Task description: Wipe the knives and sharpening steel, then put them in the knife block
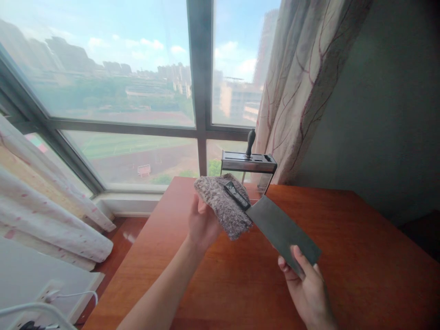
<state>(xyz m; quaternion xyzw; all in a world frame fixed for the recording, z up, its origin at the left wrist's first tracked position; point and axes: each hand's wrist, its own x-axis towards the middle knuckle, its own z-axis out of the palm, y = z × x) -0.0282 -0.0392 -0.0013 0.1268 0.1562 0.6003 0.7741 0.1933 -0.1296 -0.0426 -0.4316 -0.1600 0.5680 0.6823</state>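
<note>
Right then, I had my left hand (201,222) cupped under a grey cloth (223,204), fingers curled up behind it, and the cloth was wrapped around the black handle (236,195) of a cleaver (280,229), so that hand was gripping the handle through the fabric. My right hand (305,286) sat at the far end of the broad dull blade, thumb laid on its upper face and the fingers tucked beneath, pinching the blade's lower corner. I held the cleaver above the reddish wooden counter (360,275), not touching it, tilted with the blade running down towards my right. Behind it, at the counter's back edge by the window (137,91), stood a metal knife rack (248,162) with one dark handle (250,141) sticking up, and a patterned curtain (302,82) hung just beside it
</note>
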